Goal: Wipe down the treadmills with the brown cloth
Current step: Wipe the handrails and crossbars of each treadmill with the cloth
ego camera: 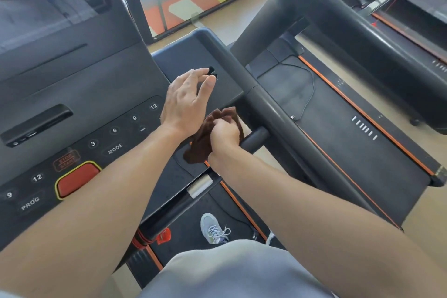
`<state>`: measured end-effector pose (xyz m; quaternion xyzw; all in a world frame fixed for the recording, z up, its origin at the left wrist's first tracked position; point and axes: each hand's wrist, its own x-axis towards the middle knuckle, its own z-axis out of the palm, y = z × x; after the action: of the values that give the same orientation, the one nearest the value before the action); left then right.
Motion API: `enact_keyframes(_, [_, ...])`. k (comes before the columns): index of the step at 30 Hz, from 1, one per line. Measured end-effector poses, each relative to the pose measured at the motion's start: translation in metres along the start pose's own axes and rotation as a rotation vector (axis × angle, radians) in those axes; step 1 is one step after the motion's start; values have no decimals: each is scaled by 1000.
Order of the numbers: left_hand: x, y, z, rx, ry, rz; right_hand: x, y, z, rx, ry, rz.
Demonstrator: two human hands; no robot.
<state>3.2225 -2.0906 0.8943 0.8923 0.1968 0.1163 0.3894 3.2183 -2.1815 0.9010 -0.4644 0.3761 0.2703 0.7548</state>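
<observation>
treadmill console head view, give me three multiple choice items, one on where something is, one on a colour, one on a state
1. Where is the crumpled brown cloth?
A. on the walking belt
B. at the right edge of the console, beside the dark handrail
C. draped over the screen

2. What colour is the large rounded button with the yellow rim?
A. red
B. green
C. blue

3. What is the left hand doing?
A. gripping the cloth
B. pressing the MODE key
C. held open over the dark console tray, holding nothing

Answers:
1 B: the cloth is bunched in the right hand next to the short dark handle stub.
2 A: its face is red inside the yellow outline.
3 C: its fingers are spread and loosely bent above the tray, with nothing between them.
</observation>
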Motion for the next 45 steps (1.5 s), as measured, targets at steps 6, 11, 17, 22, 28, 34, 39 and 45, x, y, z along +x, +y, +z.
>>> enact_keyframes(6, [-8,7,4,85,84,-1,-17,3,-19,-257,-137,188])
enact_keyframes(11, [-6,3,3,39,84,0,-48,-36,-34,-217,-171,-13])
enact_keyframes(17, [1,4,9,35,94,-60,-75,-143,-94,-488,-245,-849])
enact_keyframes(22, [-23,35,43,-327,288,-152,-39,-134,-158,-2041,30,-1124])
enact_keyframes(28, [-115,82,124,-424,148,-51,26,-78,-253,-2245,138,-1137])
enact_keyframes(34, [-218,125,190,-423,40,-200,15,-81,-361,-2077,187,-1216])
enact_keyframes(39, [-306,166,247,-383,-108,-227,-4,-84,-473,-2001,218,-1176])
enact_keyframes(45, [-359,218,296,-256,-144,-91,-26,-82,-580,-1797,278,-1068])
